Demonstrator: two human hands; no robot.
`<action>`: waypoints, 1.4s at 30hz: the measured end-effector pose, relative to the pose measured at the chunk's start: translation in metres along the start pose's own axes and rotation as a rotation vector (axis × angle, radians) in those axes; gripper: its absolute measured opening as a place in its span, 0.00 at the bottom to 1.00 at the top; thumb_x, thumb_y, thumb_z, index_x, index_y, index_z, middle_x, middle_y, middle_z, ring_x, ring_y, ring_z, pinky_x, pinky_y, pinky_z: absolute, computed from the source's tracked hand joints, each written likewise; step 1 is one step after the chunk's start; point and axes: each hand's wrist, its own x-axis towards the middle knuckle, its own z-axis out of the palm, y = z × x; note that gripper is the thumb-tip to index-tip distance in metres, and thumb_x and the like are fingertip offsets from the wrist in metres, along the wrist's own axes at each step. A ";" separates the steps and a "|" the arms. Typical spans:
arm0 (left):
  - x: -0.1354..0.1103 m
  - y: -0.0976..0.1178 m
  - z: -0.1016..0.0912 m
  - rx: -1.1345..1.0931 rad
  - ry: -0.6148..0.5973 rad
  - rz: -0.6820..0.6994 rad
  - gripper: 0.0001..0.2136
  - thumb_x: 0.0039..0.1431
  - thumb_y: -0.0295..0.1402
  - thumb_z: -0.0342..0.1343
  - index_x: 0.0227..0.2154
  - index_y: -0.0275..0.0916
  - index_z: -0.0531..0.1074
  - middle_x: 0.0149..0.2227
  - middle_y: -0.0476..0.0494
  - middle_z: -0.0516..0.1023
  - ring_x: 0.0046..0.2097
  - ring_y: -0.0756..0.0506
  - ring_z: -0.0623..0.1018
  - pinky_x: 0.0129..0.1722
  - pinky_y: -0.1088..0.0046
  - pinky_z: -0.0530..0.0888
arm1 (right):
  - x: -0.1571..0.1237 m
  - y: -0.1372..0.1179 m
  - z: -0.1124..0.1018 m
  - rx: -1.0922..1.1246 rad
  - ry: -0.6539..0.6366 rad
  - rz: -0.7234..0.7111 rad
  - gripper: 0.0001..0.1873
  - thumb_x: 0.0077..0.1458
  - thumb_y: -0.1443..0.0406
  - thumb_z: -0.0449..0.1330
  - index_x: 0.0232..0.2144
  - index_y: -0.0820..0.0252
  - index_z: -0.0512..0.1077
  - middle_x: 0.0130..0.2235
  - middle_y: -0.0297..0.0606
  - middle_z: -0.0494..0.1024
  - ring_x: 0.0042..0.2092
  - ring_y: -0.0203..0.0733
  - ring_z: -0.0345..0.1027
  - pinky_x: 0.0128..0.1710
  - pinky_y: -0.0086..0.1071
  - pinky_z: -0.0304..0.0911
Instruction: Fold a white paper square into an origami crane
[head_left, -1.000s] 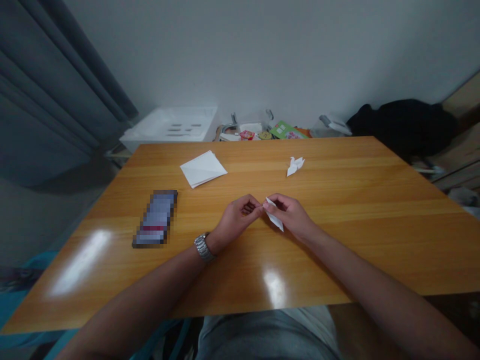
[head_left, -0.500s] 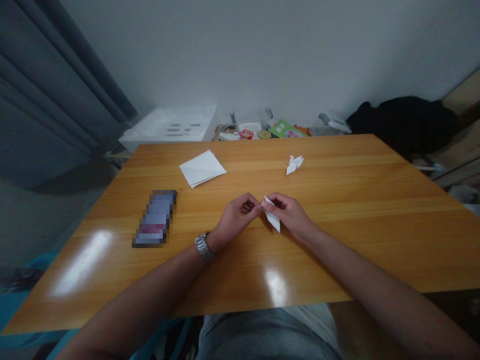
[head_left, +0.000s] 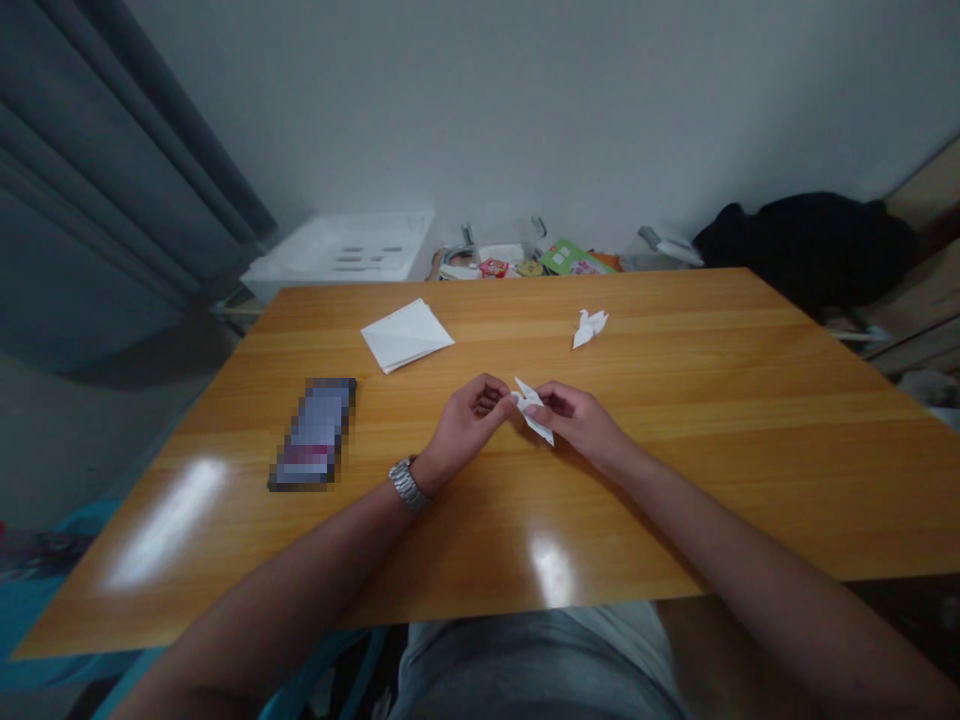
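Between my hands is a small piece of folded white paper (head_left: 538,419), held just over the table. My left hand (head_left: 474,416), with a silver watch (head_left: 409,483) on the wrist, pinches its left tip between thumb and forefinger. The thumb of my right hand (head_left: 581,420) presses on the paper's face, with the fingers curled behind it. Narrow points stick out at the paper's upper end. Beyond my right hand, a finished-looking white paper crane (head_left: 589,328) rests on the tabletop.
A stack of white paper sheets (head_left: 407,336) lies at the back left of the wooden table (head_left: 735,420). Nearer on the left is a phone (head_left: 315,435) with a blurred screen. Behind the table are a white foam box (head_left: 352,245), assorted small items and black cloth (head_left: 810,245).
The folded paper has turned and shifted slightly up and left, and a split point now shows at its upper end. My left hand has moved up a little, still pinching.
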 end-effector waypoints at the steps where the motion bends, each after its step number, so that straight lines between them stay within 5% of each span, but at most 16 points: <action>1: 0.000 0.000 0.000 0.004 0.000 0.000 0.11 0.62 0.41 0.60 0.35 0.37 0.72 0.34 0.46 0.78 0.35 0.49 0.76 0.36 0.74 0.73 | 0.000 0.001 0.000 -0.014 -0.011 -0.004 0.19 0.51 0.51 0.68 0.38 0.58 0.75 0.37 0.37 0.79 0.37 0.41 0.70 0.37 0.34 0.65; 6: 0.001 -0.001 -0.003 0.093 0.035 0.006 0.12 0.64 0.42 0.58 0.33 0.37 0.74 0.33 0.45 0.79 0.34 0.48 0.77 0.36 0.73 0.73 | 0.001 0.004 0.002 -0.003 -0.017 -0.029 0.20 0.52 0.52 0.68 0.40 0.57 0.74 0.41 0.39 0.79 0.41 0.43 0.72 0.43 0.36 0.67; 12: 0.005 -0.005 -0.008 0.151 0.147 -0.014 0.13 0.63 0.43 0.59 0.31 0.36 0.75 0.30 0.46 0.79 0.31 0.49 0.75 0.33 0.73 0.72 | 0.006 0.009 -0.005 -0.081 0.199 -0.137 0.20 0.52 0.52 0.69 0.40 0.56 0.68 0.40 0.37 0.76 0.42 0.42 0.71 0.44 0.35 0.66; 18: 0.006 -0.002 -0.007 0.206 0.194 -0.035 0.13 0.62 0.41 0.59 0.28 0.36 0.74 0.28 0.47 0.78 0.29 0.50 0.74 0.30 0.75 0.70 | 0.004 0.009 -0.006 -0.178 0.043 -0.095 0.17 0.58 0.50 0.62 0.34 0.59 0.72 0.33 0.35 0.76 0.35 0.39 0.69 0.36 0.32 0.63; 25: 0.004 -0.001 -0.006 0.186 0.153 -0.008 0.15 0.64 0.43 0.58 0.29 0.36 0.74 0.29 0.46 0.79 0.31 0.48 0.76 0.33 0.74 0.72 | 0.001 0.011 -0.004 -0.120 0.021 0.007 0.17 0.58 0.50 0.63 0.34 0.58 0.72 0.29 0.35 0.78 0.30 0.39 0.71 0.31 0.32 0.64; 32: 0.006 -0.007 -0.008 0.135 0.135 0.123 0.16 0.72 0.43 0.47 0.47 0.37 0.73 0.46 0.39 0.79 0.48 0.45 0.78 0.51 0.67 0.74 | 0.001 0.008 -0.005 -0.009 0.030 -0.005 0.17 0.56 0.51 0.65 0.38 0.58 0.72 0.29 0.35 0.79 0.29 0.38 0.71 0.32 0.32 0.66; 36: 0.006 -0.013 -0.010 0.170 -0.005 0.133 0.18 0.73 0.41 0.42 0.56 0.39 0.70 0.58 0.38 0.73 0.60 0.44 0.72 0.63 0.62 0.65 | 0.000 0.003 -0.006 -0.044 0.032 -0.010 0.18 0.57 0.50 0.64 0.38 0.58 0.74 0.29 0.34 0.77 0.30 0.37 0.68 0.32 0.32 0.63; 42: 0.005 -0.022 -0.010 0.216 -0.114 0.178 0.16 0.72 0.41 0.44 0.48 0.39 0.74 0.62 0.38 0.69 0.64 0.42 0.67 0.66 0.60 0.61 | 0.002 0.001 -0.008 -0.080 0.063 -0.031 0.18 0.57 0.50 0.63 0.35 0.59 0.74 0.28 0.33 0.73 0.29 0.37 0.64 0.30 0.32 0.60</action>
